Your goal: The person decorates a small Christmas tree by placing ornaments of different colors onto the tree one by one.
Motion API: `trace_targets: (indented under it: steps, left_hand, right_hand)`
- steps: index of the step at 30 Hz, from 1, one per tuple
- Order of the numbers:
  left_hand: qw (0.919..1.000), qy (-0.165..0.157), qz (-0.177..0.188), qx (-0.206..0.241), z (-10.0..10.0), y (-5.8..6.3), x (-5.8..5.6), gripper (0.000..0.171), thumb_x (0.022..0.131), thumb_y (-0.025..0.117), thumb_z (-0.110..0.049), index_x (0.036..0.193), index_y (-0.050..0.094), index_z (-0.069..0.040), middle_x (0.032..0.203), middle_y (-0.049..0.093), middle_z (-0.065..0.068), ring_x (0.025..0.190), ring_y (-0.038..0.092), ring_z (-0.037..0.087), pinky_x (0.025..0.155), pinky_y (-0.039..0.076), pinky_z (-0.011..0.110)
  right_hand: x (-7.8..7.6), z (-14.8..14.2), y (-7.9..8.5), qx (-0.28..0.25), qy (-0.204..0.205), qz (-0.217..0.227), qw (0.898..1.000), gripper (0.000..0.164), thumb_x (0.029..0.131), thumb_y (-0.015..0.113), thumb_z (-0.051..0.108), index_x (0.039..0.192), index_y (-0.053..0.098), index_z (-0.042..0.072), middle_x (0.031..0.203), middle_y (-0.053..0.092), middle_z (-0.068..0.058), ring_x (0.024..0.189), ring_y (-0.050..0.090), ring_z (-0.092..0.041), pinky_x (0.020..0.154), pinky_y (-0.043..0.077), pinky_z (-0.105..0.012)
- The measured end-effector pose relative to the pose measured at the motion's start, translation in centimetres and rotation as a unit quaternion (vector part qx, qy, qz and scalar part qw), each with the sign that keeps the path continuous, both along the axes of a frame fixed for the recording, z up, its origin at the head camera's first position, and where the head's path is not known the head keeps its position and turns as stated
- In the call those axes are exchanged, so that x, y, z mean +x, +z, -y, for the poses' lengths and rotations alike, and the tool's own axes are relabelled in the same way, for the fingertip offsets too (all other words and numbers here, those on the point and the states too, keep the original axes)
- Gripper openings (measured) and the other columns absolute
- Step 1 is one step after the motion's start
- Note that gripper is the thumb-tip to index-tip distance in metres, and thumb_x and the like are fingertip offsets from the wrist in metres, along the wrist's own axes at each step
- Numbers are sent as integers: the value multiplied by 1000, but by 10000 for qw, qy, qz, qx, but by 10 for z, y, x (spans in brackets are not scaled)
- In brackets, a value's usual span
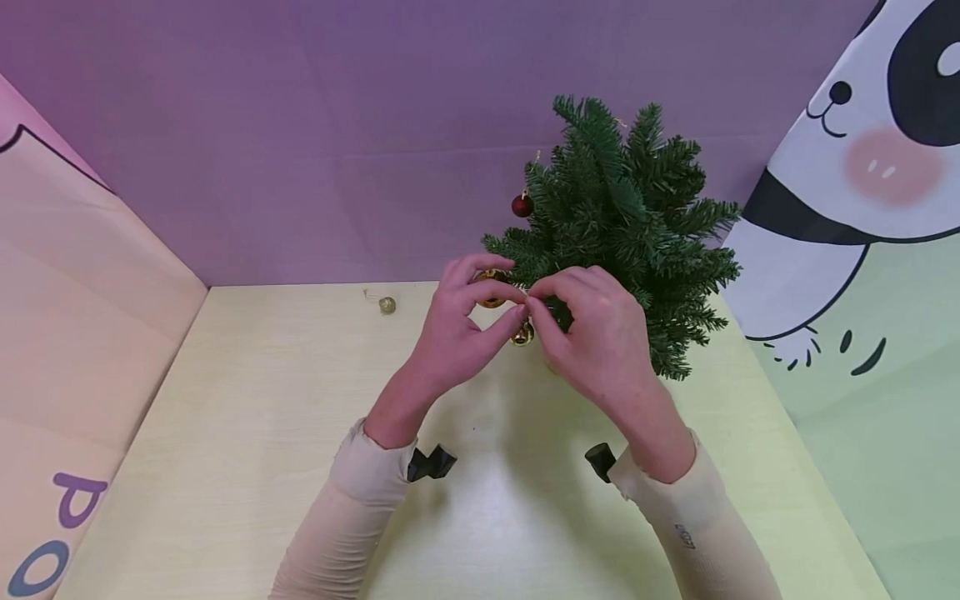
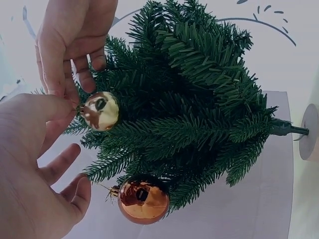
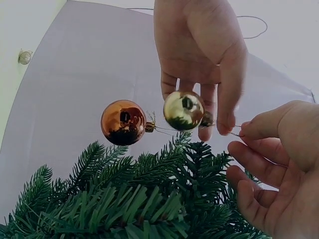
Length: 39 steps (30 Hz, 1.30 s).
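Observation:
My left hand (image 1: 468,329) and right hand (image 1: 603,333) meet fingertip to fingertip at the left side of a small green Christmas tree (image 1: 630,217). Thumb and forefinger of each pinch the thin string of a shiny gold bauble (image 3: 183,110), which hangs just below the fingertips in the head view. The left fingers are close to the bauble's cap (image 3: 207,119). Behind the left hand a larger copper bauble (image 2: 144,199) hangs by its string from a branch. Higher up, a dark red bauble (image 1: 522,206) hangs at the tree's left edge.
A small glittery gold bauble (image 1: 387,306) with a string lies near the back of the pale table (image 1: 277,433). A purple backdrop (image 1: 300,142) stands behind. At right hangs a cloth printed with a panda (image 1: 810,267). The tree has a round base (image 2: 310,132).

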<state>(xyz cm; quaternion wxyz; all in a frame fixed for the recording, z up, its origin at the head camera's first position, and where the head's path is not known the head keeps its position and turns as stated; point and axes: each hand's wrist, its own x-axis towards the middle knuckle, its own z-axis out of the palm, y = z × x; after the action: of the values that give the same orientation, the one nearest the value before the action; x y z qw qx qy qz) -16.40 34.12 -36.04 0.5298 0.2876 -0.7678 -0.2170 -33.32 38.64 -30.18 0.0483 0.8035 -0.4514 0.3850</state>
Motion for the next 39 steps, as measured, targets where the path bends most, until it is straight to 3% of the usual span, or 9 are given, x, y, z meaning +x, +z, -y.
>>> trace_targets:
  steps: [8, 19, 39]
  left_hand:
    - [9994, 149, -128, -288, 3, 2, 2, 4, 86, 72, -8, 88, 75, -8, 118, 60, 12, 112, 45, 28, 86, 38, 41]
    - [9979, 151, 42, -625, 9, 10, 3, 8, 89, 69, -14, 87, 74, -8, 117, 60, 13, 118, 44, 28, 95, 35, 46]
    - [9977, 142, 203, -628, 19, 18, 0, 6, 88, 69, -12, 87, 74, -9, 116, 60, 13, 118, 43, 27, 98, 34, 45]
  right_hand:
    - [0, 0, -1, -3, -162, -22, 9999, 8, 87, 70, 12, 85, 73, 5, 84, 70, -6, 78, 59, -22, 59, 48, -33]
    - [1, 0, -5, -302, -571, -31, 9979, 9, 86, 69, 14, 83, 73, 6, 81, 70, -5, 72, 58, -22, 52, 46, -34]
    - [6, 3, -8, -756, -1055, 212, 9913, 14, 89, 63, 13, 82, 71, 4, 77, 69, -8, 69, 59, -27, 53, 48, -39]
